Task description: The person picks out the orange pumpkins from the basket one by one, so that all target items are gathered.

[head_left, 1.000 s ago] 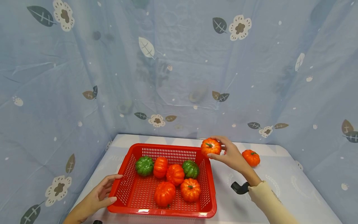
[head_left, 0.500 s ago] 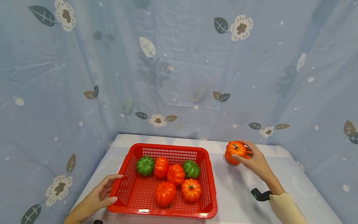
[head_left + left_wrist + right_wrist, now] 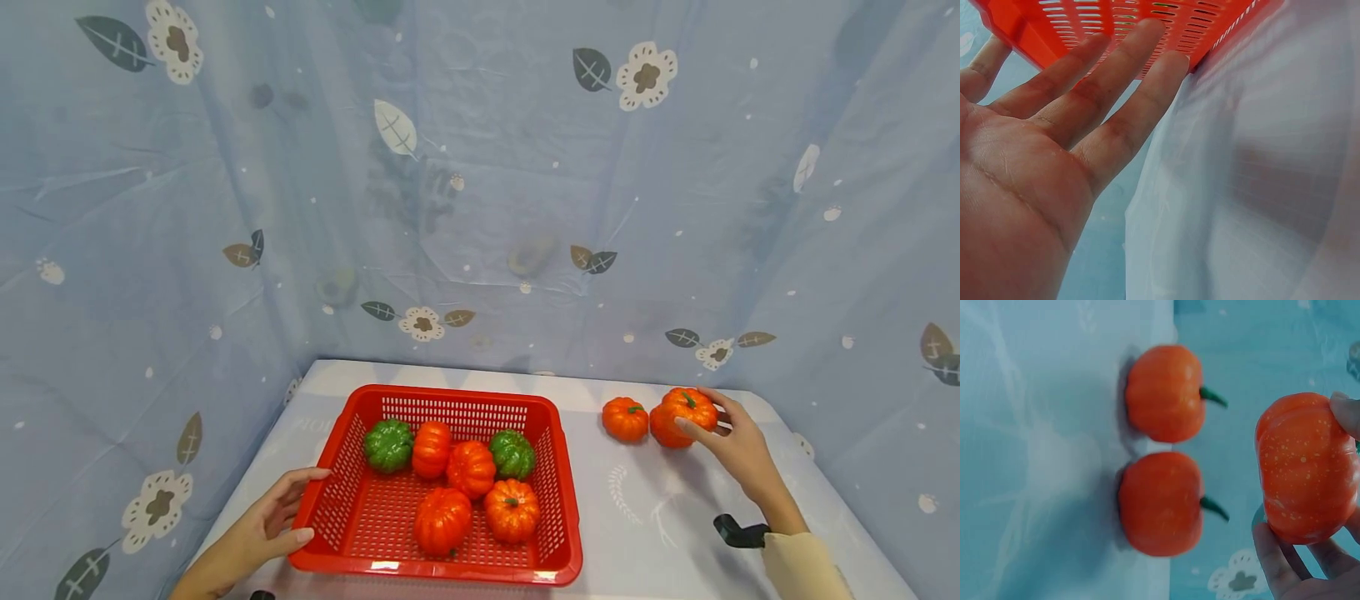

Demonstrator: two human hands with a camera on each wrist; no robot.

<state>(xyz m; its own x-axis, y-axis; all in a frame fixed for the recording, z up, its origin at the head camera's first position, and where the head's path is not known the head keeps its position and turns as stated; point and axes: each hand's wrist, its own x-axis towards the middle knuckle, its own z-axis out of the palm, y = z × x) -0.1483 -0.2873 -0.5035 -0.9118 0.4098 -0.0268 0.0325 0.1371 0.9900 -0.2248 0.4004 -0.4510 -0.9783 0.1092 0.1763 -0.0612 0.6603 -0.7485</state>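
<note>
Head view: pumpkin [image 3: 693, 409] in the right grip [image 3: 741, 448] partly hides another pumpkin [image 3: 663, 429].

Creased blue cloth [image 3: 480, 208] hangs at back and both sides, printed with brown-centred flowers [image 3: 647, 77] and scattered leaves [image 3: 396, 127]. Pale table [image 3: 600, 542], faint sprig pattern [image 3: 617, 487], runs up to back cloth. Light soft.

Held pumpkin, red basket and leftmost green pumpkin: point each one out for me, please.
Held pumpkin [image 3: 1307, 470], right wrist view: middle of its speckled side.
Red basket [image 3: 465, 572], head view: its near rim.
Leftmost green pumpkin [image 3: 388, 446], head view: middle of its ribbed surface.
</note>
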